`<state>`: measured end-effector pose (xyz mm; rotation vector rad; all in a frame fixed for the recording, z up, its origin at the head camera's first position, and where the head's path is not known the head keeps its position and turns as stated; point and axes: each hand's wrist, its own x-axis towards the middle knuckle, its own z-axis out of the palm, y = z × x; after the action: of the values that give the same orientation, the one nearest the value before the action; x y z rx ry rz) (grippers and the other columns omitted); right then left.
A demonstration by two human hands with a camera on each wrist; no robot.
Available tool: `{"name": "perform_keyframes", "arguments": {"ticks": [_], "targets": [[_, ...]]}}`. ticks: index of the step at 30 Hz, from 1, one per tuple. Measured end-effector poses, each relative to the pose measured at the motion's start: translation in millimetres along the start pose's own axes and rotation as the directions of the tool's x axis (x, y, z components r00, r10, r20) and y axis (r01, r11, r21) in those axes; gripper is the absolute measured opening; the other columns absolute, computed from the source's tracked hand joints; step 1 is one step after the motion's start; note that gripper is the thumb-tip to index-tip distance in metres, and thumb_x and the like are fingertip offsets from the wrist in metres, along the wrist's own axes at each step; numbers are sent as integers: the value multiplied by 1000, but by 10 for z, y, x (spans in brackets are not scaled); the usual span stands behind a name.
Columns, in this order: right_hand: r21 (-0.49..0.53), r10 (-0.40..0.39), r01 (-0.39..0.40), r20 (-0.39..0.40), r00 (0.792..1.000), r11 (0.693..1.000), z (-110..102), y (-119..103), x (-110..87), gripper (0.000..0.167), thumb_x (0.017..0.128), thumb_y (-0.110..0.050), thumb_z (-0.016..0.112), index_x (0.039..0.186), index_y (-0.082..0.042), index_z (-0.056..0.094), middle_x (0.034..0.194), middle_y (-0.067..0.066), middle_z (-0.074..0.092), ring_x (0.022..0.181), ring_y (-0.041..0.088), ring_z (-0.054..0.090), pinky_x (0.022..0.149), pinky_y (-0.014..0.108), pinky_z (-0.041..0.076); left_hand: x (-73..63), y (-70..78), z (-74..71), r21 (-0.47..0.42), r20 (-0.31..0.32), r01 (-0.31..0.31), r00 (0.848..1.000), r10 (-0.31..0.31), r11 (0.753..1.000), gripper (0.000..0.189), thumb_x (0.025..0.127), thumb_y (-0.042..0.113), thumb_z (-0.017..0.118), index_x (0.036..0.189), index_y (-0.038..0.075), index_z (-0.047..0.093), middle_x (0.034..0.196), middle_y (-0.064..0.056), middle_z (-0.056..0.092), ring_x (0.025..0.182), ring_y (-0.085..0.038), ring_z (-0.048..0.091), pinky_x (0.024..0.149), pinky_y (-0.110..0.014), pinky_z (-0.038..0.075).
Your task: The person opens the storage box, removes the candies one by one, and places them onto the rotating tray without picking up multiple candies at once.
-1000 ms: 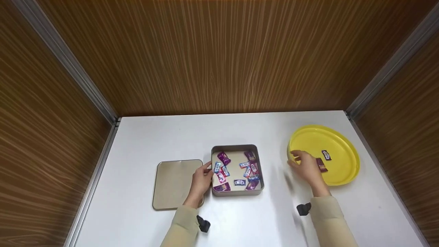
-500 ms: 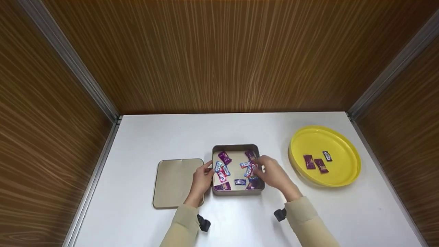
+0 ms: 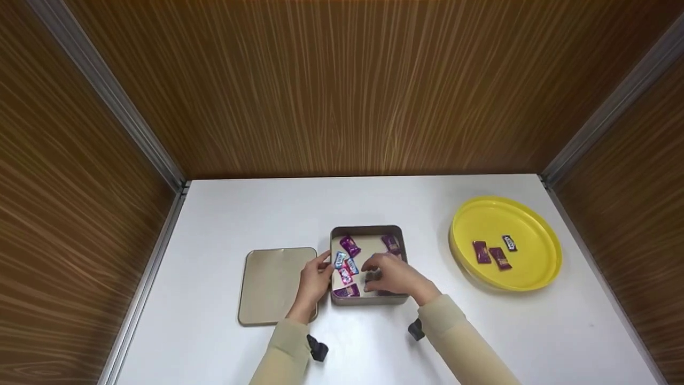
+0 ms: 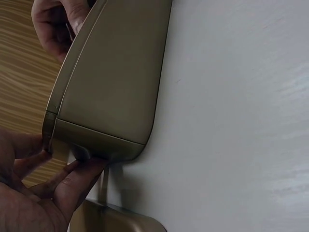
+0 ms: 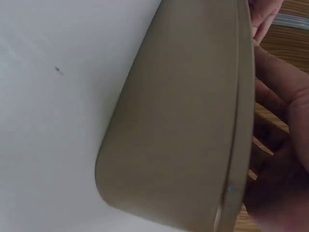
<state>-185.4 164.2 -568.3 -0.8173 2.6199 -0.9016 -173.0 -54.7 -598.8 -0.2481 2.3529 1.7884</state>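
Note:
My left hand touches the outer left wall of a tan square tin. In the left wrist view its fingertips rest at the tin's corner and rim. Several wrapped candies lie inside, including a purple candy, a light-blue candy, a pink candy and another purple candy. My right hand reaches over the tin's right half, thumb and fingers parted just above its floor. It covers the candies there. In the right wrist view the tin wall hides the fingertips.
A flat tan lid lies left of the tin, partly under my left wrist. At the right stands a round yellow tray with three candies on it. Wood-patterned panels enclose the white table behind and at both sides.
My right hand has left the yellow tray, where a purple candy now lies, and moved left over the tin's inside. My left hand has stayed at the tin's wall.

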Motion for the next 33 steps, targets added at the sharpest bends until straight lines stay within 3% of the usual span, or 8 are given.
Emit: {"name": "perform_keyframes", "arguments": {"ticks": [8, 14, 21, 26, 33], "targets": [[-103, -14, 21, 66, 998, 994, 104, 41, 66, 44, 71, -15, 87, 111, -4, 72, 104, 7, 68, 95, 23, 63, 89, 39, 51, -17, -3, 3, -18, 6, -1, 1000, 1, 1000, 43, 99, 5, 55, 142, 3, 51, 108, -17, 62, 96, -30, 64, 73, -33, 55], [-145, 35, -23, 84, 996, 989, 168, 84, 78, 46, 69, -9, 88, 112, -6, 71, 102, 5, 66, 94, 23, 62, 91, 40, 50, -23, 7, -1, -32, 5, 12, 1000, -12, 999, 44, 99, 6, 54, 142, 5, 50, 109, -17, 61, 96, -30, 64, 75, -35, 55], [-171, 68, -55, 72, 995, 984, 183, 120, 99, 50, 66, -4, 88, 113, -6, 71, 100, 3, 65, 91, 20, 61, 90, 40, 50, -19, 8, 2, -18, -4, 9, 1000, -9, 1000, 43, 99, 6, 55, 142, 5, 51, 108, -15, 62, 97, -29, 64, 75, -31, 55], [-144, 79, -70, 57, 995, 987, 181, 157, 112, 42, 68, -3, 85, 109, -6, 72, 94, 2, 67, 86, 17, 61, 86, 39, 52, -11, 0, 4, -30, 1, 35, 999, -35, 999, 44, 99, 8, 54, 143, 7, 50, 111, -15, 61, 98, -28, 64, 77, -32, 55], [-140, 46, -43, 20, 999, 989, 174, 178, 105, 32, 71, 1, 78, 102, -5, 73, 89, 3, 68, 82, 18, 62, 82, 39, 53, -1, -17, 5, -14, -3, 4, 1000, -4, 1000, 43, 99, 6, 55, 142, 5, 52, 108, -15, 62, 96, -28, 64, 74, -32, 55]]}}
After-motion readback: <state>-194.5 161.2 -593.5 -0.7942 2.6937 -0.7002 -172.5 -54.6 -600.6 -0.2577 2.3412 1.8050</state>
